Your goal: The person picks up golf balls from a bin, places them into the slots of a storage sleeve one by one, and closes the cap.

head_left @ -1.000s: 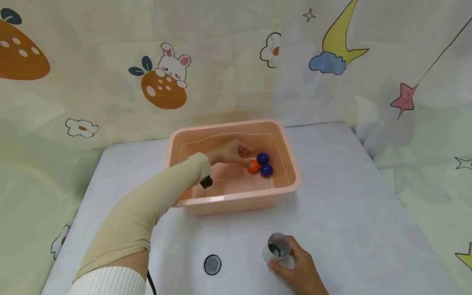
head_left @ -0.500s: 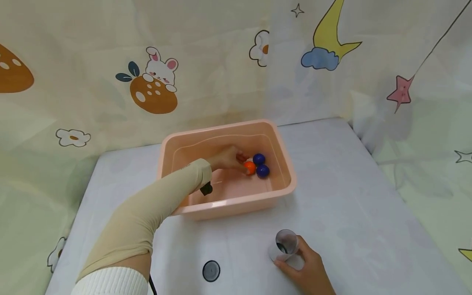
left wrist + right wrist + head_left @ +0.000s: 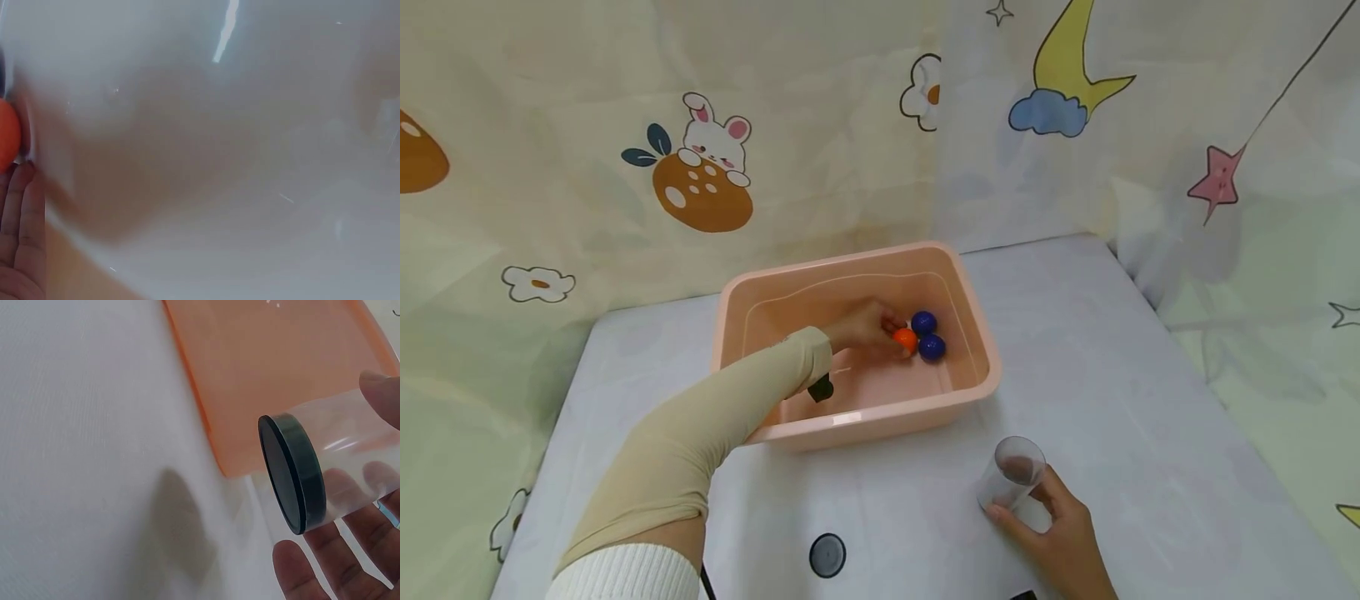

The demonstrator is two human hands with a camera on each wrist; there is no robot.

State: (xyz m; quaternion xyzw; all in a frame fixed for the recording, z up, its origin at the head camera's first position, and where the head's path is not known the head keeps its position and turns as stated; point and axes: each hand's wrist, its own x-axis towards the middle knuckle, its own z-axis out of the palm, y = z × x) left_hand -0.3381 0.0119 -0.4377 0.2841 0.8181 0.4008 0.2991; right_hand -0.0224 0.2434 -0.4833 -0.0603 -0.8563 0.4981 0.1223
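Observation:
Inside the peach-coloured plastic bin (image 3: 850, 419) my left hand (image 3: 868, 327) has its thumb and fingers around an orange ball (image 3: 906, 339). In the left wrist view, fingertips meet the orange ball (image 3: 7, 134) at the left edge. Two dark blue balls (image 3: 932, 347) lie just right of it, against each other. My right hand (image 3: 1060, 533) grips a clear plastic tube (image 3: 1003, 483) in front of the bin, tilted, its open mouth upward. The right wrist view shows a dark cap (image 3: 294, 475) on the tube's lower end.
A round dark lid (image 3: 827, 556) lies on the white-covered table (image 3: 895, 508), left of the right hand. Patterned cloth (image 3: 842, 150) stands behind and along both sides. The bin's near rim runs below the left forearm.
My left thumb and fingers have come around the orange ball. The right hand has moved rightward and a little forward with the tube. The head view has shifted slightly.

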